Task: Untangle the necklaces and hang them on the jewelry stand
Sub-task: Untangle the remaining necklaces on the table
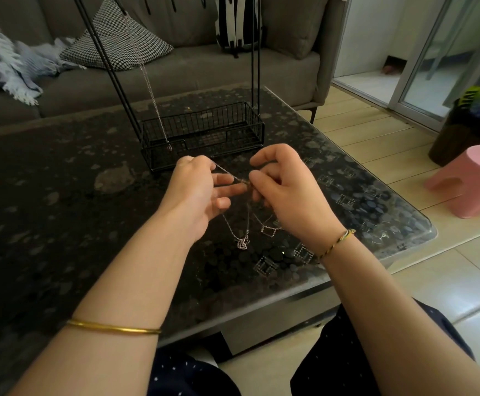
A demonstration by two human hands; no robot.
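1. Fingertips of our left hand (201,192) and right hand (287,195) pinch the tangled necklaces (228,174) held between them.
2. Their pendants dangle just above the table (61,195).
3. Beyond stands our jewelry stand (204,130), with one hung chain (150,90).

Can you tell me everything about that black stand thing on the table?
The jewelry stand looks like thin black metal wire: a rectangular mesh basket at the bottom, with slim rods rising out of view. It stands upright on the dark speckled table. One silver chain hangs down to the basket's left end.
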